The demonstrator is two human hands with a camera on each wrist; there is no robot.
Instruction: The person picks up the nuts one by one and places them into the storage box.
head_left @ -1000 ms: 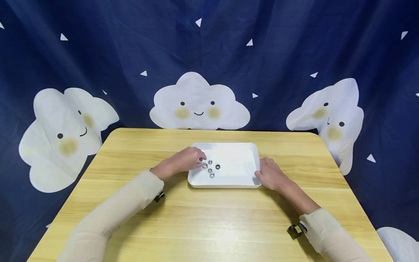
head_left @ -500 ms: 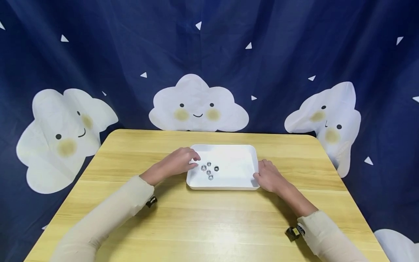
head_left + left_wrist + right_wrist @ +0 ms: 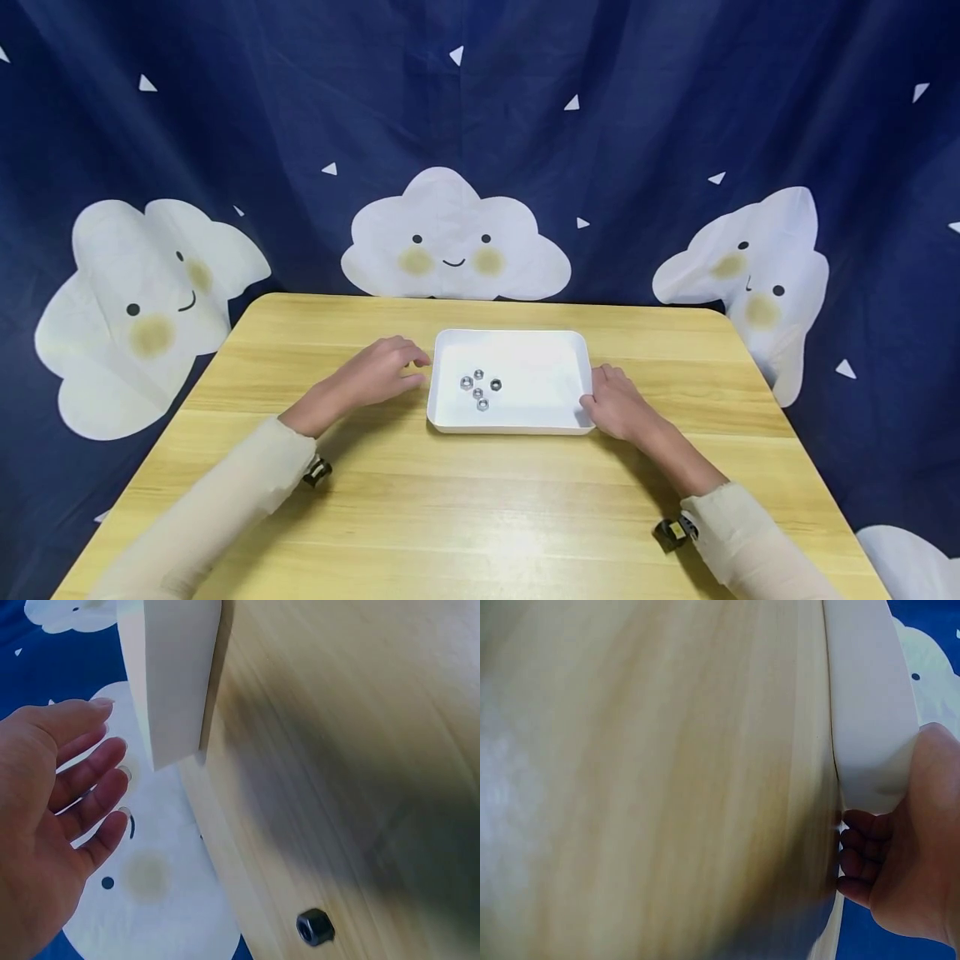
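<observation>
A white tray (image 3: 540, 375) lies on the wooden table, with several silver hex nuts (image 3: 483, 405) and one darker nut (image 3: 496, 385) loosely grouped in its left half. Just off the tray's left end is my left hand (image 3: 382, 371), holding nothing, its fingers loosely bent and apart from the thumb. A black nut (image 3: 315, 927) sits on the tabletop in the left wrist view; the head view does not show it. My right hand (image 3: 621, 404) grips the tray's right end, thumb at the rim and fingers curled against the outer wall (image 3: 874, 712).
The wooden table (image 3: 480, 500) extends around the tray, with its far edge close to a dark blue curtain (image 3: 480, 100) printed with clouds. Black wrist cameras (image 3: 671, 533) sit under both sleeves.
My left hand has drawn back leftward from over the nuts in the tray to outside its left end. The right hand keeps its hold, and the nuts stay put.
</observation>
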